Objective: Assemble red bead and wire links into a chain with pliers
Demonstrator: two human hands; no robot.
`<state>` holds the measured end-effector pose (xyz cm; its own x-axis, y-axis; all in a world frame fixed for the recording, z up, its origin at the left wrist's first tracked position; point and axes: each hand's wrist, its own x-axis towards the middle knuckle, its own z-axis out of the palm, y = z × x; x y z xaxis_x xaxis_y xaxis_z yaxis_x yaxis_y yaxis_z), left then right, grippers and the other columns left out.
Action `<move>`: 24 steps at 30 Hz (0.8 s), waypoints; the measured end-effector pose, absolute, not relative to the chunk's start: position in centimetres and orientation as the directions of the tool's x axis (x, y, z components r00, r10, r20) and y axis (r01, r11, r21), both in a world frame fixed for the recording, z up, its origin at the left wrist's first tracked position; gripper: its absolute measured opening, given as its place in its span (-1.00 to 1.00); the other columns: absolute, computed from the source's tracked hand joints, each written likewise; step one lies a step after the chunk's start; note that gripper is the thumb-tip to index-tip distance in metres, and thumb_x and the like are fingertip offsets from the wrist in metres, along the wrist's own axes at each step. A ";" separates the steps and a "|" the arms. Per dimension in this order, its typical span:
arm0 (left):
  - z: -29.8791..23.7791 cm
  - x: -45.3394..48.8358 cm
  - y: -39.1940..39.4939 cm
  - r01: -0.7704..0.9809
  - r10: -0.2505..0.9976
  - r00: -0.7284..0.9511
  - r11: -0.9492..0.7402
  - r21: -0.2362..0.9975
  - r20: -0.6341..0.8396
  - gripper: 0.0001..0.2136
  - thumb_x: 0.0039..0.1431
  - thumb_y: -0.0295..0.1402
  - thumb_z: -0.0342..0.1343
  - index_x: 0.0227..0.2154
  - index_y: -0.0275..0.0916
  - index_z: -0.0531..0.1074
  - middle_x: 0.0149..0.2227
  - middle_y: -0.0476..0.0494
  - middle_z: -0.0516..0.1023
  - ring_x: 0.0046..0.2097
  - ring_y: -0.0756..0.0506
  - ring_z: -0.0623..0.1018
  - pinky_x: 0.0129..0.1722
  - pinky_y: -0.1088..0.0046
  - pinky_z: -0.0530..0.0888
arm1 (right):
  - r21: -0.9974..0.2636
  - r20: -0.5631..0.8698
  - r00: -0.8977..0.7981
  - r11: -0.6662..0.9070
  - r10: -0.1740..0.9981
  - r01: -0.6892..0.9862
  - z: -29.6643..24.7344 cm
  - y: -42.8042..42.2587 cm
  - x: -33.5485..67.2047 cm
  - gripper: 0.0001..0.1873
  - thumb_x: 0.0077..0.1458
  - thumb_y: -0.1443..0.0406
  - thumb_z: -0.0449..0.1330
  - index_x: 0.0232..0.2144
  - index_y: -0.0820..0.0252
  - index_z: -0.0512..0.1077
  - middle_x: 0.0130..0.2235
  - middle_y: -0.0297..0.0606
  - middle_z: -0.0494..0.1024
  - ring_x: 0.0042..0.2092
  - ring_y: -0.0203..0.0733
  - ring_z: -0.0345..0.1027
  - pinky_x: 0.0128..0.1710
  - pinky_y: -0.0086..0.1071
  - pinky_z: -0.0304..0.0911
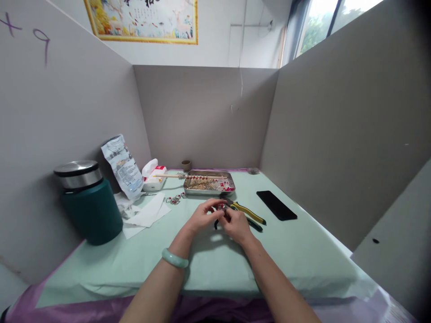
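My left hand (pixel 203 216) and my right hand (pixel 236 225) meet over the middle of the green table cover, fingers pinched together on a small beaded piece (pixel 222 207) with red and silver bits. A jade bangle (pixel 174 259) sits on my left wrist. Pliers with yellow and dark handles (pixel 251 215) lie just behind and right of my right hand. Further back stands a metal tray (pixel 208 183) of small beads, with a wooden stick (pixel 188 176) strung with beads lying across it.
A dark green canister with a steel lid (pixel 88 202) stands at the left, beside white tissues (pixel 144 215), a printed bag (pixel 123 166) and a tissue pack (pixel 154 175). Small bead pieces (pixel 175 198) lie near the tray. A black phone (pixel 276 205) lies right. Grey partition walls enclose the table.
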<state>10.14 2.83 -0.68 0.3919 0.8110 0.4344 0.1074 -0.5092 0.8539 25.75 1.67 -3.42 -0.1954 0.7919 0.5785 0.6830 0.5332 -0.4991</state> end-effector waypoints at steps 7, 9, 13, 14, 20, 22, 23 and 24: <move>-0.9 10.1 3.1 -0.068 0.856 0.284 -0.431 0.900 0.432 -0.70 -0.05 -0.33 0.26 -0.20 -0.26 0.52 -0.25 -0.13 0.52 -0.26 -0.06 0.45 -0.19 0.40 0.39 | -0.461 0.612 -0.199 0.550 0.766 0.696 -3.5 1.7 25.2 -0.83 0.08 0.23 0.07 -0.47 0.18 0.37 -0.59 -0.36 0.40 -0.54 -0.27 0.23 -0.50 -0.43 -0.04; -1.0 10.1 3.2 -0.089 0.866 0.248 -0.425 0.901 0.434 -0.71 -0.07 -0.35 0.27 -0.22 -0.26 0.50 -0.27 -0.12 0.52 -0.28 -0.05 0.44 -0.20 0.41 0.39 | -0.453 0.616 -0.208 0.558 0.760 0.696 -3.5 1.7 25.0 -0.83 0.09 0.23 0.06 -0.47 0.18 0.36 -0.58 -0.36 0.39 -0.54 -0.27 0.22 -0.49 -0.43 -0.04; -0.9 10.2 3.1 -0.077 0.857 0.203 -0.468 0.880 0.473 -0.74 -0.10 -0.39 0.29 -0.29 -0.25 0.46 -0.29 -0.10 0.51 -0.27 -0.04 0.44 -0.20 0.43 0.39 | -0.490 0.613 -0.195 0.562 0.766 0.667 -3.7 1.9 24.7 -0.86 0.07 0.29 0.05 -0.46 0.18 0.36 -0.56 -0.34 0.42 -0.52 -0.26 0.23 -0.49 -0.44 -0.02; -0.8 10.2 3.0 -0.064 0.851 0.199 -0.485 0.872 0.487 -0.75 -0.10 -0.39 0.29 -0.30 -0.25 0.45 -0.30 -0.09 0.50 -0.27 -0.04 0.45 -0.19 0.43 0.39 | -0.506 0.609 -0.192 0.564 0.769 0.653 -3.8 2.0 24.6 -0.86 0.06 0.30 0.04 -0.46 0.18 0.37 -0.55 -0.33 0.43 -0.51 -0.25 0.25 -0.48 -0.44 -0.01; -0.5 10.2 2.8 0.009 0.837 0.219 -0.515 0.857 0.501 -0.73 0.00 -0.37 0.22 -0.17 -0.24 0.50 -0.29 -0.12 0.53 -0.24 -0.07 0.45 -0.17 0.43 0.37 | -0.567 0.580 -0.200 0.568 0.790 0.597 -3.9 2.1 24.2 -0.82 0.09 0.29 0.02 -0.42 0.18 0.41 -0.53 -0.31 0.46 -0.51 -0.24 0.27 -0.48 -0.43 0.01; -0.6 10.0 3.0 -0.020 0.848 0.180 -0.503 0.864 0.498 -0.72 -0.01 -0.35 0.24 -0.17 -0.23 0.52 -0.31 -0.11 0.53 -0.24 -0.07 0.45 -0.16 0.42 0.37 | -0.578 0.560 -0.191 0.545 0.806 0.607 -3.5 2.0 24.4 -0.81 0.09 0.27 0.03 -0.46 0.18 0.40 -0.55 -0.32 0.44 -0.51 -0.25 0.24 -0.48 -0.43 0.00; -0.7 9.9 3.1 -0.050 0.856 0.146 -0.494 0.868 0.496 -0.71 -0.01 -0.33 0.25 -0.18 -0.23 0.52 -0.32 -0.11 0.53 -0.24 -0.07 0.45 -0.16 0.42 0.38 | -0.588 0.537 -0.179 0.518 0.825 0.621 -3.2 2.0 24.6 -0.81 0.09 0.26 0.04 -0.49 0.18 0.39 -0.56 -0.32 0.43 -0.51 -0.26 0.23 -0.48 -0.42 -0.01; -0.7 9.8 3.3 -0.084 0.864 0.112 -0.484 0.871 0.491 -0.71 -0.02 -0.32 0.25 -0.18 -0.23 0.52 -0.31 -0.11 0.53 -0.24 -0.07 0.46 -0.16 0.42 0.38 | -0.601 0.504 -0.166 0.482 0.848 0.637 -2.9 2.1 24.8 -0.80 0.08 0.25 0.05 -0.52 0.18 0.37 -0.56 -0.33 0.42 -0.50 -0.26 0.23 -0.47 -0.42 -0.01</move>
